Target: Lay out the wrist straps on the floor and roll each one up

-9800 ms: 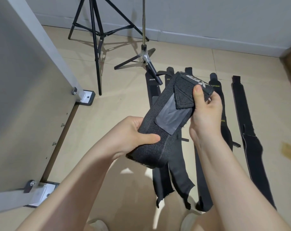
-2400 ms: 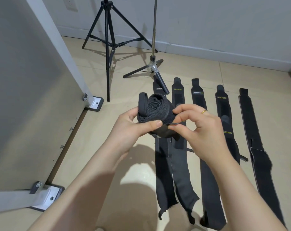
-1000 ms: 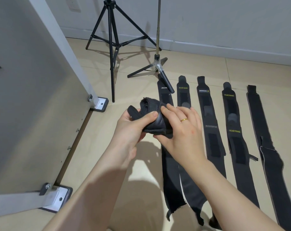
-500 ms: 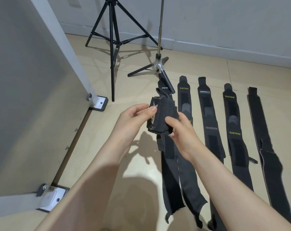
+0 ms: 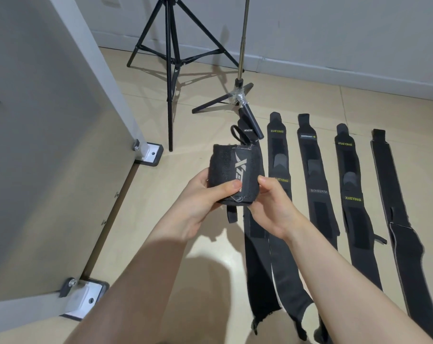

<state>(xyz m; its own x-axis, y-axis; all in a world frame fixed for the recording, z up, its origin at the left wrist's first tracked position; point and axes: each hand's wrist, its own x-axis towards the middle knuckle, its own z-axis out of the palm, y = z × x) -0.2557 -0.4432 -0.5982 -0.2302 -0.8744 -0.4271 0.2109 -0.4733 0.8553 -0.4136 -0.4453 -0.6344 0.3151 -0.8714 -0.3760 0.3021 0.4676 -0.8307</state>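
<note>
place: indoor room, recording setup | cues: tiled floor [image 5: 161, 194]; tripod [image 5: 170, 58]; light stand [image 5: 242, 45]; white panel [image 5: 49, 120]

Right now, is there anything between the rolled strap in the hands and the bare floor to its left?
Nothing visible. The rolled strap is held by the left hand and right hand above bare floor; the flat straps lie to the right.

We see our two arms, and both are bare, with no sleeves on them. Our left hand [image 5: 200, 194] and our right hand [image 5: 272, 207] wear no gloves. The nail on our left thumb [image 5: 231, 188] is short and plain, with no polish on it.
</note>
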